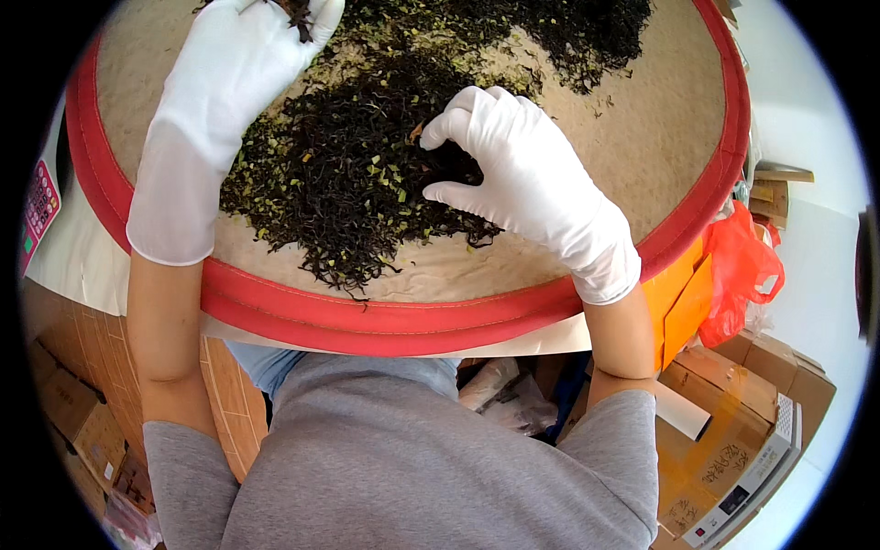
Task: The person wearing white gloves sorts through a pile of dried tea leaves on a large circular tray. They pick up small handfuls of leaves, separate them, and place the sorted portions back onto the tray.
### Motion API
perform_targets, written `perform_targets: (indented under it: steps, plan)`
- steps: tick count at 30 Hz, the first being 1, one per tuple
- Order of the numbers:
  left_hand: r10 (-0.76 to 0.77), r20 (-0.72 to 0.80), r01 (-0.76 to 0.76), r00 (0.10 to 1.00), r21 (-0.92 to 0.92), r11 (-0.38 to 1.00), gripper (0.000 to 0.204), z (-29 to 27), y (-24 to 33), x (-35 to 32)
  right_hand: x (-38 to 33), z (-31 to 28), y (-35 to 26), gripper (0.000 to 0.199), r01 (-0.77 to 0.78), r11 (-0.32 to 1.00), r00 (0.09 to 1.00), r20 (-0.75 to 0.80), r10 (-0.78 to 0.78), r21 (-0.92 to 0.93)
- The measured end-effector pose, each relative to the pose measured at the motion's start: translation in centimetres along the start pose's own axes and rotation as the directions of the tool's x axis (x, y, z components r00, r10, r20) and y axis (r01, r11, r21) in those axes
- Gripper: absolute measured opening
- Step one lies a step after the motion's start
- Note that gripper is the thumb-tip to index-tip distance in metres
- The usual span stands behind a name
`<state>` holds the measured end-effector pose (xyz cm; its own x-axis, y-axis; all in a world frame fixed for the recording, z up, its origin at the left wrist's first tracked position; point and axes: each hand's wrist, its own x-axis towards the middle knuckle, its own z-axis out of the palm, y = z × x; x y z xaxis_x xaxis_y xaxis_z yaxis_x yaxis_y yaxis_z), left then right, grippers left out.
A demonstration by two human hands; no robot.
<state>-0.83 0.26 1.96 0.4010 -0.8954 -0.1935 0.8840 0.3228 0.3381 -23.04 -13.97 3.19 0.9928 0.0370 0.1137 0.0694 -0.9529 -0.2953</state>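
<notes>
A heap of dark, twisted tea leaves (339,174) mixed with yellow-green bits lies on a round, red-rimmed tray (665,110) lined with beige cloth. Both hands wear white gloves. My left hand (247,55), at the upper left, is closed around some dark tea leaves; its fingertips are partly cut off by the picture's top edge. Over the heap's right side, my right hand (518,165) curves with thumb and forefinger apart, touching the leaves. A brownish leaf piece lies by its forefinger tip.
A second dark leaf pile (596,37) sits farther back on the tray. Right of it hang a red plastic bag (738,275) and an orange bag (683,302), above cardboard boxes (724,412). A pink keypad device (41,206) stands at the left edge.
</notes>
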Motion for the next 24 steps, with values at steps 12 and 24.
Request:
perform_targets:
  steps: [12,24]
  plan:
    - [-0.01,-0.009,0.01,1.0,0.011,1.0,0.033,0.1,-0.1,-0.1,-0.3,1.2,0.4,0.016,-0.066,0.961,0.991,-0.096,0.094,0.267]
    - [-0.001,-0.011,0.0,1.0,-0.014,1.0,0.033,0.3,-0.1,-0.1,-0.1,-0.1,-0.1,0.017,-0.448,0.63,0.815,0.0,0.58,0.634]
